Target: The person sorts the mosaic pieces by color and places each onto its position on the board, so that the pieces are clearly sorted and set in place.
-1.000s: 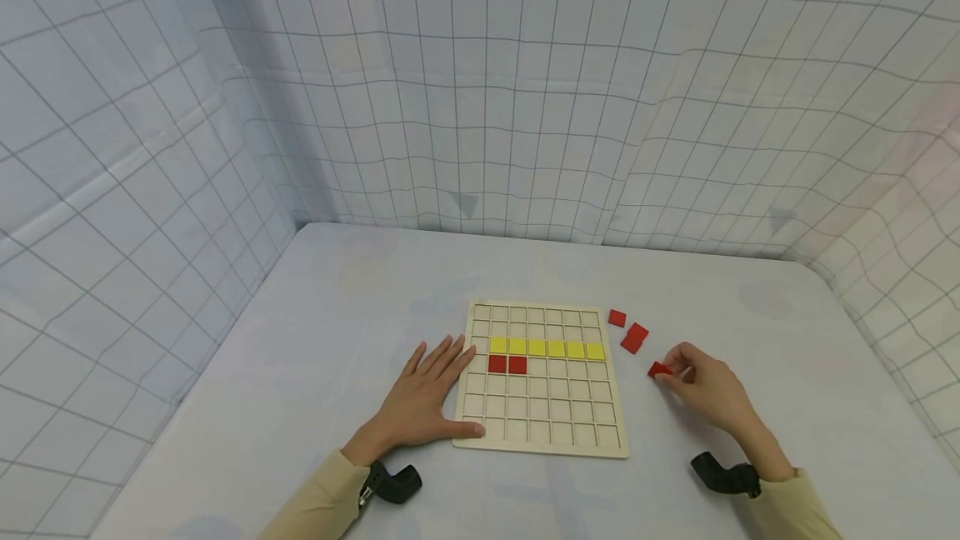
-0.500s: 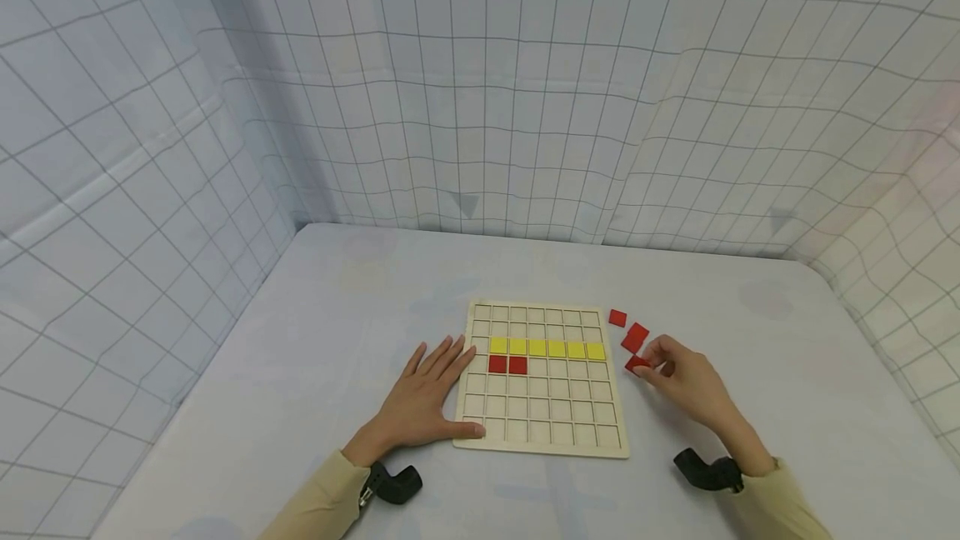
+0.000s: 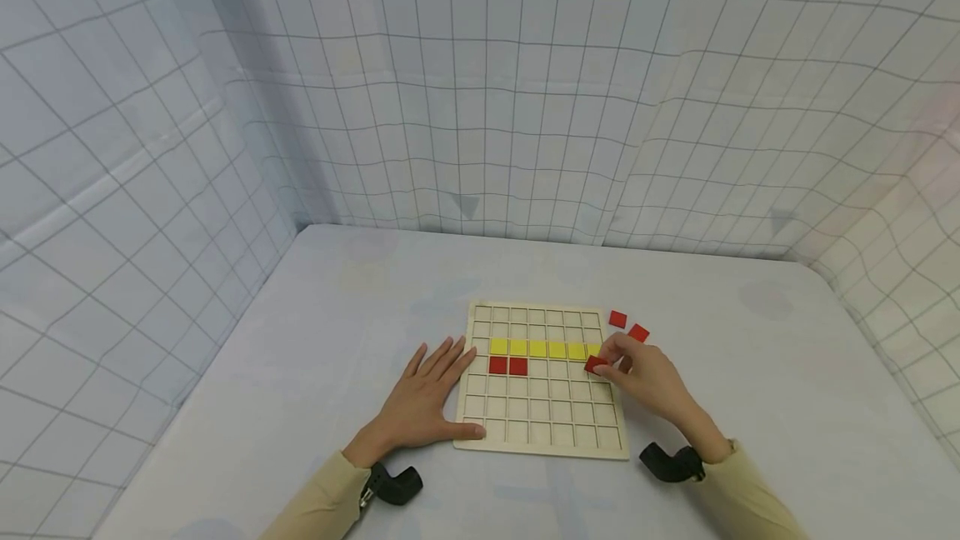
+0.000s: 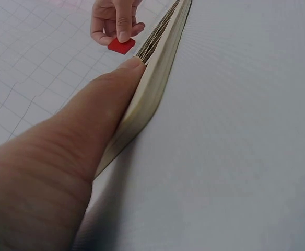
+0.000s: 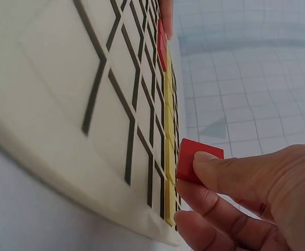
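Note:
A cream grid board (image 3: 517,442) lies on the table with a row of yellow square tiles (image 3: 537,349) set in its cells. Two red tiles (image 3: 507,366) sit side by side in the row below, at the left. My left hand (image 3: 420,402) rests spread on the board's left edge, its thumb on the lower left corner. Over the right part of the board, my right hand (image 3: 648,377) pinches a red square tile (image 5: 186,159) between thumb and fingers. In the left wrist view that tile (image 4: 121,46) shows above the board's surface, below the right thumb.
Loose red tiles (image 3: 618,319) lie on the table just beyond the board's upper right corner, partly hidden by the right hand. A white cloth wall with a dark grid (image 3: 480,107) stands behind the table (image 3: 337,315) and along both sides.
The right hand has moved left with the red tile, from the table at the right to over the board's right columns. The left hand has stayed in place.

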### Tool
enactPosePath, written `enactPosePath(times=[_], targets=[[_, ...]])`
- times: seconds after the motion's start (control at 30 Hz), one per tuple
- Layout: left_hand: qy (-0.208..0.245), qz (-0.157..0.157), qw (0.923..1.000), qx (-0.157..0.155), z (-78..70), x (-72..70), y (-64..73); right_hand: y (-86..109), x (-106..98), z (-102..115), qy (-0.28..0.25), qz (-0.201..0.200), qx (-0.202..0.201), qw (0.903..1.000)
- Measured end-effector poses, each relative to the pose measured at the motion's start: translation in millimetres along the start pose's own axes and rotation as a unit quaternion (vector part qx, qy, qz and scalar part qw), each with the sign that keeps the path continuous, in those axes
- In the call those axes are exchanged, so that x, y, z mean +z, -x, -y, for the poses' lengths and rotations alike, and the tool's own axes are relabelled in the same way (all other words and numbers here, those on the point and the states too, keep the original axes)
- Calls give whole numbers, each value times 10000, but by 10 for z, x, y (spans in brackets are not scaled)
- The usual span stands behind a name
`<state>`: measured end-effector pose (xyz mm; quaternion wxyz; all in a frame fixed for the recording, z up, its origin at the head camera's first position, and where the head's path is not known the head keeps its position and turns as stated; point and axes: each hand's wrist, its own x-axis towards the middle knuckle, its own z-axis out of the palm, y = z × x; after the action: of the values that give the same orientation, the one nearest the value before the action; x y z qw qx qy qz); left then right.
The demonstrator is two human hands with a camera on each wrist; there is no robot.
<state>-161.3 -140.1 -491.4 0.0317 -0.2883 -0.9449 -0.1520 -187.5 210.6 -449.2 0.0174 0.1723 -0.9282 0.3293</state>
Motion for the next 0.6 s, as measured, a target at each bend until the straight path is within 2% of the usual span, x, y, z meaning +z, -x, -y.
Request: enactPosePath(times=[0.6], targets=[[17, 22, 10000, -25, 7, 15, -2, -226, 300, 282, 104, 277, -480, 9984]])
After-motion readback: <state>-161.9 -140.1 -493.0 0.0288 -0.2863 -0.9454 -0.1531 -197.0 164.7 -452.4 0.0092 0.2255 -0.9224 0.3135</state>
